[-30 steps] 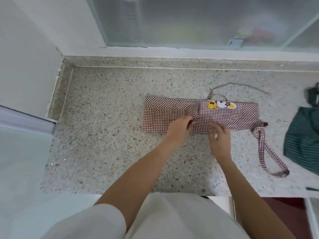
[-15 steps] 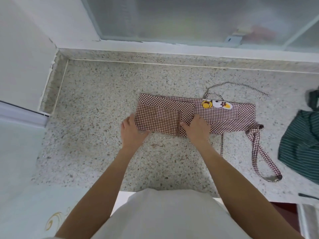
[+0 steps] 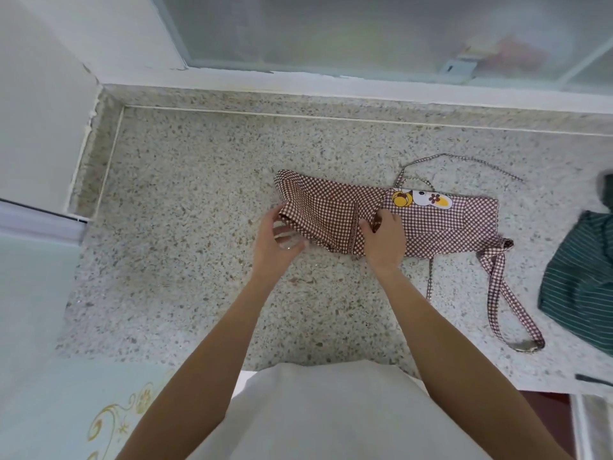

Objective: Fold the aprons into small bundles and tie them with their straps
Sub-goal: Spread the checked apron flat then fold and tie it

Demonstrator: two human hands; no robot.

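Observation:
A brown-and-white checked apron point(image 3: 441, 227) lies folded into a long strip on the speckled stone counter point(image 3: 199, 180), with a cartoon patch point(image 3: 421, 199) on top. My left hand point(image 3: 277, 240) grips the strip's left end and has it raised off the counter. My right hand point(image 3: 384, 240) presses down on the strip's middle, beside a lace-trimmed pocket edge. A wide checked strap point(image 3: 504, 293) trails off the right end toward the counter's front edge. A thin strap point(image 3: 464, 159) loops behind the apron.
A dark green striped apron point(image 3: 583, 287) lies bunched at the right edge of the counter. A frosted window point(image 3: 365, 31) runs along the back, a white wall point(image 3: 36, 104) stands at the left. The counter's front edge is near my body.
My left hand took hold of the apron's left end and lifted it up and rightward. My right hand stayed on the middle of the strip.

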